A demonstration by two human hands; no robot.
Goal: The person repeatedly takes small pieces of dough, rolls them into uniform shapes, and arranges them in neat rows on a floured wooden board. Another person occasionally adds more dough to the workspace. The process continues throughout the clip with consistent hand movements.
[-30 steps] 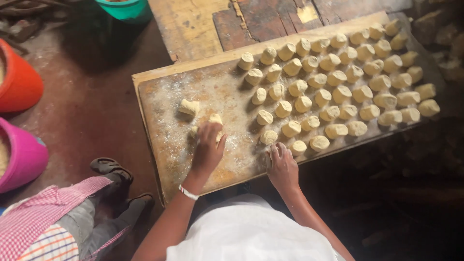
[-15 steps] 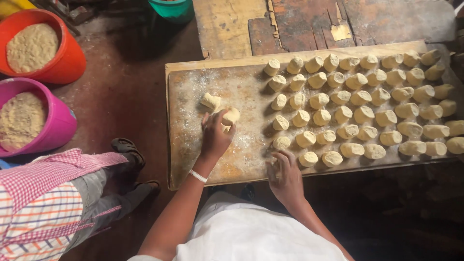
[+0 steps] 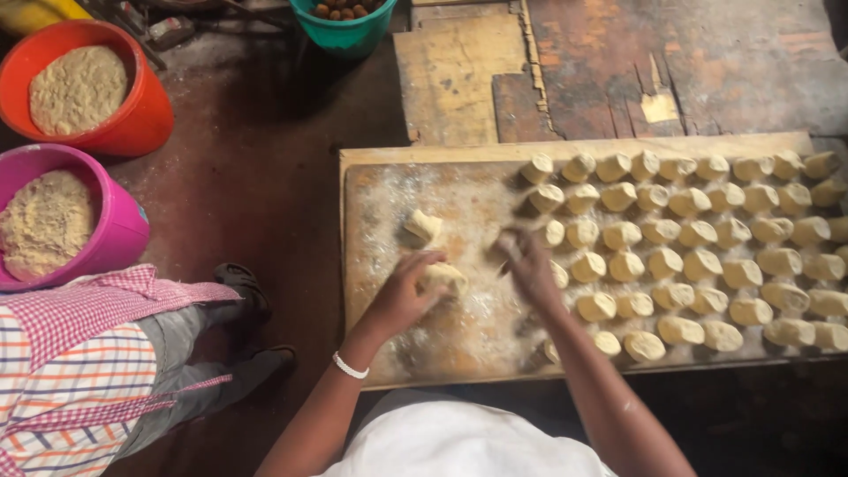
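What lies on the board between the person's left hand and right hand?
In the head view, only bare floured board separates the left hand, on a dough piece, from the right hand; another dough lump sits beyond.

Small bakery w/ rows of dough pieces (image 3: 698, 234) on floured wooden board (image 3: 380, 203), dough-filled tubs (image 3: 132, 124) on floor.

Tubs: 3, orange (image 3: 132, 115), pink (image 3: 119, 230), green (image 3: 349, 34). Boards (image 3: 389, 353): 1. Loose dough lumps: 2, (image 3: 422, 226) and (image 3: 444, 278).

Dim reddish dirt floor (image 3: 265, 168), worn planks (image 3: 609, 62)
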